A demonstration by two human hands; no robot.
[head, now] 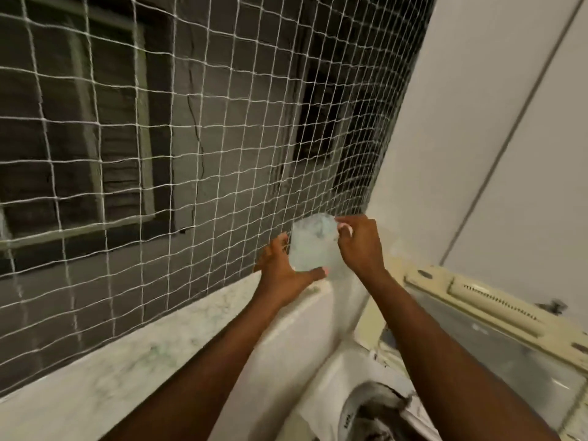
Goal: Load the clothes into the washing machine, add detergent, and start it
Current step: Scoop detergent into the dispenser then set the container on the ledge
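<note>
A pale, translucent container (313,246) with a light bluish-white content stands at the far end of the marble ledge (127,354), by the net. My left hand (284,272) grips its lower side. My right hand (358,241) pinches its top edge with the fingertips. At the bottom right, the open drum of the top-loading washing machine (374,412) shows dark clothes (378,409) inside. The machine's raised lid (496,332) leans up at the right.
A white rope net (191,128) covers the opening behind the ledge, with a dark wall and a window beyond it. A white wall (496,128) with a thin vertical pipe stands at the right.
</note>
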